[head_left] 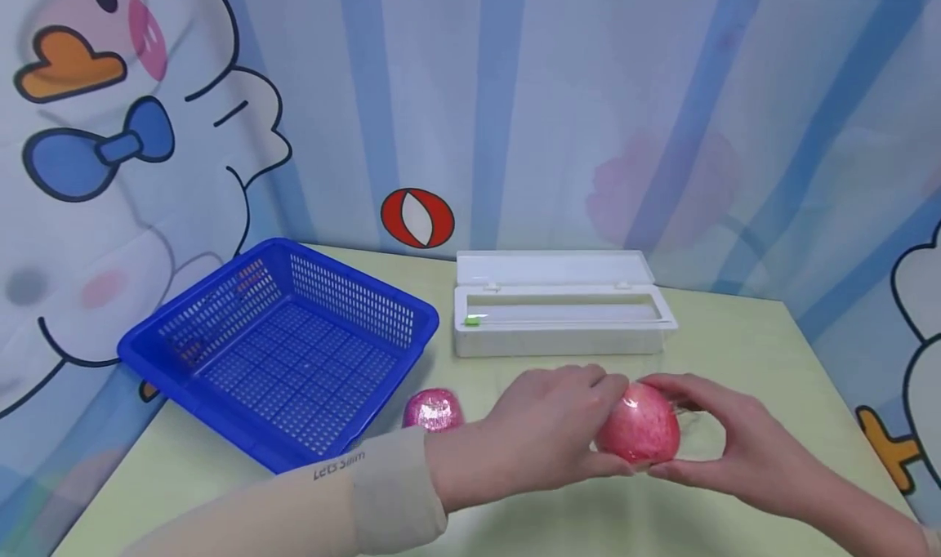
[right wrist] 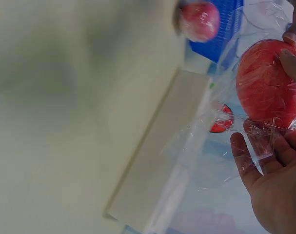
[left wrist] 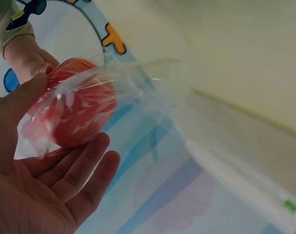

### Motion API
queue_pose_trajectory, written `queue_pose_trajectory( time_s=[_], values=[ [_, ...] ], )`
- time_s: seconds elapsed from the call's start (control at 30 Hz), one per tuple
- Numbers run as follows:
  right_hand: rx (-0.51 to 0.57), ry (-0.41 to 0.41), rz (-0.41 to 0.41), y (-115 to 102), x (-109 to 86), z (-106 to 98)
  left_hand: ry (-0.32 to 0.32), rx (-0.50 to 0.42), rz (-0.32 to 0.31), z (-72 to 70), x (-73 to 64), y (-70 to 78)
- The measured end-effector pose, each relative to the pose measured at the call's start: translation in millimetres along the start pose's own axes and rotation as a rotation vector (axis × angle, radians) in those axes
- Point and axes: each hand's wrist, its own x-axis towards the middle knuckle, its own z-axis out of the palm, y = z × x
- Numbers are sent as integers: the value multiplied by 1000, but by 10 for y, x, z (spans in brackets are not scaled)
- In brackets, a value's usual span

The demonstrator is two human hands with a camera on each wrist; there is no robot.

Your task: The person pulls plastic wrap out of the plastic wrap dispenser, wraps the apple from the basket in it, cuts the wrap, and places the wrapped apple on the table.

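Observation:
A red apple (head_left: 638,423) is held up above the table between my two hands, with clear plastic film (right wrist: 226,97) wrapped loosely about it. My left hand (head_left: 562,426) grips its left side, thumb below and fingers over the top in the head view. From the right, my right hand (head_left: 724,438) holds it between thumb and fingers. In the left wrist view a loose end of the film trails away from the apple. A second apple (head_left: 434,408), shiny as if wrapped, rests on the table behind my left forearm, which hides part of it.
A blue perforated basket (head_left: 309,361) stands at the left of the pale table (head_left: 742,353). At the back is a white film dispenser box (head_left: 562,342), lid raised, with a small green slider (head_left: 472,321). A cartoon-printed cloth (head_left: 559,116) hangs behind and beside the table.

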Motion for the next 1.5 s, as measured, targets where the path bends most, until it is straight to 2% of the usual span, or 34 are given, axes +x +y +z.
queue_pose_trajectory(
  time_s=[0.13, 0.3, 0.37, 0.43, 0.6, 0.73, 0.87, 1.07, 1.27, 1.4, 1.5],
  values=[
    [17, -33, -7, 89, -82, 232, -9, -3, 1, 287, -119, -33],
    [-48, -34, -58, 187, -165, 532, 69, 67, 31, 640, -270, -60],
    [-74, -35, -79, 226, -180, 628, 85, 65, 31, 746, -315, -79],
    [-98, -29, -109, 264, -190, 703, 82, 39, 19, 824, -356, -112],
    [-132, -8, -174, 327, -199, 808, 65, -2, -58, 969, -500, -229],
    [-126, -28, -145, 345, -204, 830, 60, -1, -95, 1073, -623, -324],
    [-111, -47, -111, 353, -210, 837, 33, -25, -58, 1151, -699, -403],
    [-102, -61, -103, 378, -223, 851, -13, -55, 69, 1202, -726, -479],
    [-122, -51, -149, 414, -231, 875, -115, -131, 101, 1176, -761, -490],
    [-149, -37, -185, 427, -231, 893, -125, -124, 126, 1157, -779, -492],
    [-153, -44, -178, 430, -229, 917, -131, -127, 128, 1132, -787, -499]
  ],
)
